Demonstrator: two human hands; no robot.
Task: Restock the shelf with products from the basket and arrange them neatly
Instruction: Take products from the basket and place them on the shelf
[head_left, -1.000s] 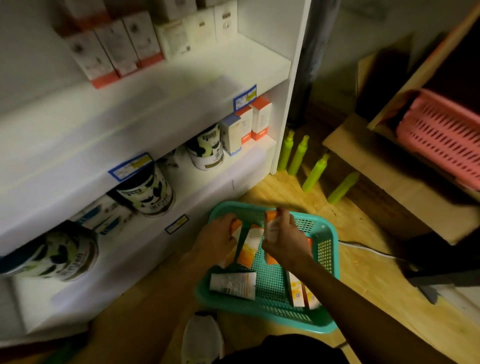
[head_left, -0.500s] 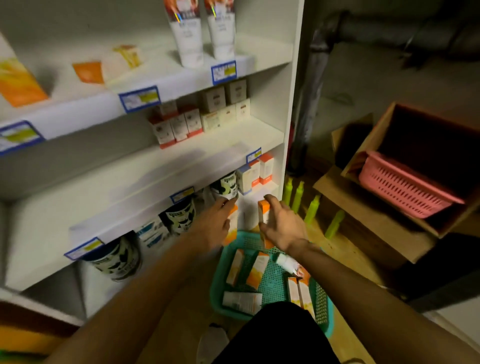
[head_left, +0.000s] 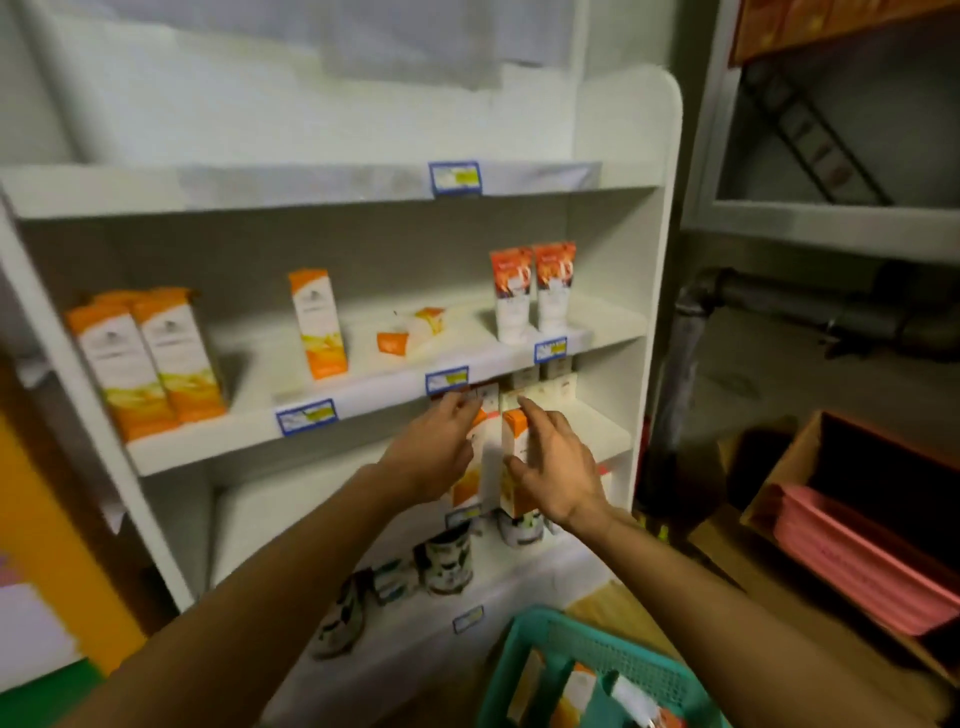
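**Two boxes raised to the shelf**

Two hands were up in front of the white shelf (head_left: 363, 384), each with an orange-and-white box. The left hand (head_left: 434, 452) gripped its box (head_left: 467, 483) from the left side, fingers curled round it; the right hand (head_left: 558, 475) held the other box (head_left: 514, 462) against the palm with the fingers partly spread. The two boxes stood upright and just beside each other, between the hands.

Above and left of the left hand, a single matching box (head_left: 317, 322) stood upright on the shelf board, with a pair of larger ones (head_left: 148, 364) further left. Above the right hand stood two tubes (head_left: 532, 291) — side by side, caps down. Below the right wrist sat the green basket (head_left: 550, 644), more boxes lying inside it. Motion blur softened the print on the boxes — it could not be read.
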